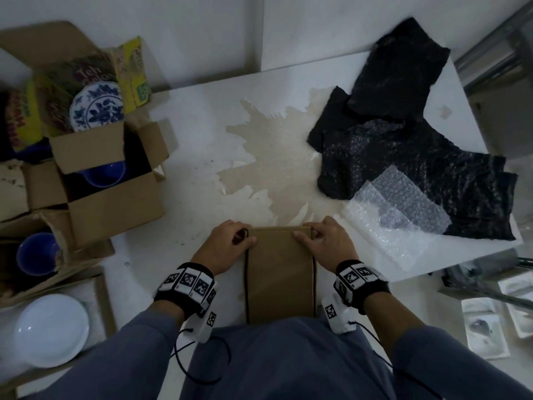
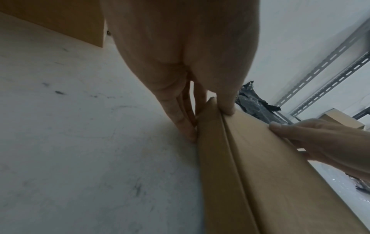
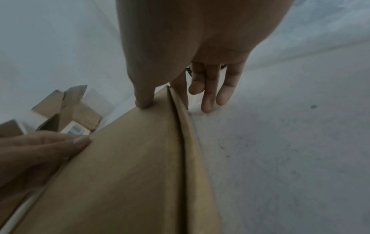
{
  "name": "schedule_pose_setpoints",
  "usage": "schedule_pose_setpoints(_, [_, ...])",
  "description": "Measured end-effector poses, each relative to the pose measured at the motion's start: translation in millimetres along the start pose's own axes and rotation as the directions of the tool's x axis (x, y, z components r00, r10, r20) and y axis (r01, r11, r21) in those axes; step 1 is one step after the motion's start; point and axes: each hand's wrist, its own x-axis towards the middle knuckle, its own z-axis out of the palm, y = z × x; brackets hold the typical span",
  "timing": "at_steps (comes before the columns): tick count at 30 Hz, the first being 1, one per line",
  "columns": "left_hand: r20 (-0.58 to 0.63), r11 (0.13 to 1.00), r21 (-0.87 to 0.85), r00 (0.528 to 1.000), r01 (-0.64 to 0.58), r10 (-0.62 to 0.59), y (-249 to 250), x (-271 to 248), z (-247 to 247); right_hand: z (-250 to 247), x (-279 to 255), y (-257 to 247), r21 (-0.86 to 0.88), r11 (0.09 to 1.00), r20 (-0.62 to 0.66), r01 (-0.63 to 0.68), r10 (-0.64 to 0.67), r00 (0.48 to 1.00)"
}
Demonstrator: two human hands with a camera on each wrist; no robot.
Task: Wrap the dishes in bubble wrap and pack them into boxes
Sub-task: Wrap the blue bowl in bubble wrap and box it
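You have a plain brown box [image 1: 279, 269] at the white table's [image 1: 196, 157] near edge, black wrap [image 1: 403, 140] at its right edge, a blue-and-white floral plate [image 1: 96, 106] at its left.

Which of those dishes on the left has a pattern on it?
The blue-and-white floral plate, standing in the far printed carton. The two blue bowls and the white plate nearest the person are plain.

All three views are dimly and evenly lit, with bluish grain. Edges are bent by wide-angle distortion. Soft blur is seen beyond the fingertips [image 3: 143, 102], and faint shadows beneath them.
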Motion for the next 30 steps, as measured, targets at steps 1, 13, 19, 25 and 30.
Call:
schedule_pose_setpoints(1, [-0.006,1.000,-0.003,1.000,0.012,-0.012,2.5,-1.0,0.4,-1.4,1.3,0.0,-0.014,1.000,0.018,0.004,-0.003,1.000])
schedule_pose_setpoints(13, [0.069,0.984,0.102,0.985,0.148,-0.155,15.6,-2.1,4.8,-6.4,10.3,-11.3,-0.001,0.998,-0.002,0.063,-0.063,0.998])
schedule_pose_setpoints(19, [-0.322,0.993,0.109,0.947,0.034,0.003,44.7,50.2,-32.3,-1.3,46.1,-34.9,0.139,0.981,-0.052,-0.138,0.146,0.988])
schedule_pose_setpoints(25, [0.061,0.828,0.558,0.998,-0.051,0.021,63.1,74.7,-30.7,-4.1,61.9,-58.7,-0.052,0.987,0.114,-0.153,0.158,0.981])
schedule_pose_setpoints(30, [0.048,0.700,0.707,0.994,-0.100,0.094,40.4,76.3,-28.0,-22.2,64.8,-65.5,-0.145,0.989,0.041,-0.041,0.047,0.998])
